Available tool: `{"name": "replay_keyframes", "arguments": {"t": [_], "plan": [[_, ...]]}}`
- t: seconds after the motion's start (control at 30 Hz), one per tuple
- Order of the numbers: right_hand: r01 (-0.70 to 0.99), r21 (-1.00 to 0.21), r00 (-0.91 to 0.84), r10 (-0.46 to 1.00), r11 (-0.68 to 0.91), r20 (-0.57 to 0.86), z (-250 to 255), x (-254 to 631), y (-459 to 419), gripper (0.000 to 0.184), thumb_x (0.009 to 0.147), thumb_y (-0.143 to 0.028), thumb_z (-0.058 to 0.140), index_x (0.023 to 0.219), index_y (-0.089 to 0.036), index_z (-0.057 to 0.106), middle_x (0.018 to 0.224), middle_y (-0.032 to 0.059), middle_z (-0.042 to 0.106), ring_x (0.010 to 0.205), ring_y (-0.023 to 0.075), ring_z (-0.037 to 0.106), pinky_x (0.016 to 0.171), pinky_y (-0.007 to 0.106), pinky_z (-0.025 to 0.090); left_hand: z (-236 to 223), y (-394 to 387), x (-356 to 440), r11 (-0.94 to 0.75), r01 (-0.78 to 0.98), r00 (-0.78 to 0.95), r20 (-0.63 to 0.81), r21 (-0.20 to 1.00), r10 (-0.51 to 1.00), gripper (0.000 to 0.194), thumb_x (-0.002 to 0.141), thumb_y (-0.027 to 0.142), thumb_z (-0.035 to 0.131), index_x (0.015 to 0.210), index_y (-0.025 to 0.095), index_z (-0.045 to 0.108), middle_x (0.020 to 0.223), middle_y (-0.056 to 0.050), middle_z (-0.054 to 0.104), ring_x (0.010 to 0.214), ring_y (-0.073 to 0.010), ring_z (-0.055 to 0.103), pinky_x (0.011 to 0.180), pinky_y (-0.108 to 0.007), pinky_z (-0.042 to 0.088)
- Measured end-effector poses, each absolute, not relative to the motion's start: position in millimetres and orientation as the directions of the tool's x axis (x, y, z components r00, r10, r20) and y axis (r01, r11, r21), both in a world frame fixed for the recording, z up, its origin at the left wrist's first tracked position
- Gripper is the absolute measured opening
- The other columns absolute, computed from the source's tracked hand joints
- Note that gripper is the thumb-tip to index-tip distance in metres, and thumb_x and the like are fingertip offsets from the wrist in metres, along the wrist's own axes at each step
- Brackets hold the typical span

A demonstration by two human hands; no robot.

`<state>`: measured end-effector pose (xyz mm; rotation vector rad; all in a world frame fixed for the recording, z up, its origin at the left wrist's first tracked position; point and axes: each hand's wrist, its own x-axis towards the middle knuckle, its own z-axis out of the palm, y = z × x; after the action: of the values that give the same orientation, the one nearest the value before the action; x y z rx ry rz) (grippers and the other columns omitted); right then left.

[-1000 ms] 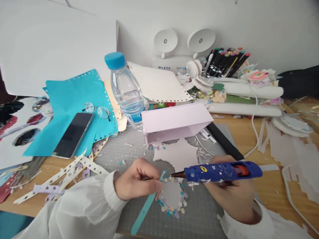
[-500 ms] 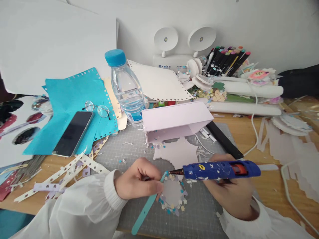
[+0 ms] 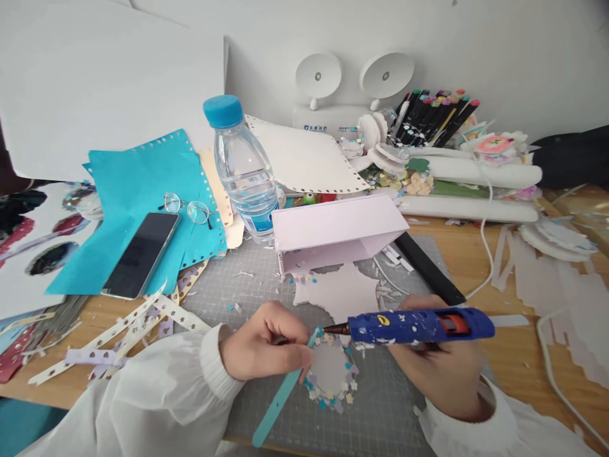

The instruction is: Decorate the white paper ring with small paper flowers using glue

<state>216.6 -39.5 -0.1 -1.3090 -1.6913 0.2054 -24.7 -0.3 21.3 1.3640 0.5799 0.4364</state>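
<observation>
My left hand (image 3: 264, 348) is closed, pinching a teal paper strip (image 3: 278, 404) against the left edge of a round lilac paper piece (image 3: 330, 372) rimmed with small paper flowers. My right hand (image 3: 440, 374) grips a blue hot glue gun (image 3: 419, 325). Its dark nozzle points left and touches the top of the strip at the round piece's upper rim. Both lie on a grey cutting mat (image 3: 380, 412).
A folded pink paper box (image 3: 333, 231) and a water bottle (image 3: 242, 171) stand behind my hands. A phone (image 3: 140, 254) and glasses (image 3: 188, 209) lie on teal paper (image 3: 133, 190) at the left. Markers (image 3: 432, 117), foam rolls and white cords fill the right; punched strips (image 3: 118, 330) lie front left.
The glue gun has slid slightly left, bringing its nozzle from the round piece's top onto the strip's tip. My left hand has barely moved.
</observation>
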Motion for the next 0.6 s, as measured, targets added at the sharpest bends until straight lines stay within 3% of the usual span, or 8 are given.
{"name": "replay_keyframes", "arguments": {"t": [0.6], "plan": [[0.690, -0.597, 0.013, 0.817, 0.410, 0.577, 6.7, 214.6, -37.1, 0.013, 0.072, -0.019, 0.064, 0.072, -0.022, 0.051, 0.060, -0.0035, 0.056, 0.050, 0.0122, 0.055, 0.046, 0.024, 0.045, 20.4, -1.5, -25.8, 0.185, 0.030, 0.787, -0.137, 0.982, 0.601, 0.042, 0.083, 0.038, 0.057, 0.050, 0.012, 0.058, 0.043, -0.001, 0.044, 0.039, -0.0078, 0.033, 0.040, -0.024, 0.023]]}}
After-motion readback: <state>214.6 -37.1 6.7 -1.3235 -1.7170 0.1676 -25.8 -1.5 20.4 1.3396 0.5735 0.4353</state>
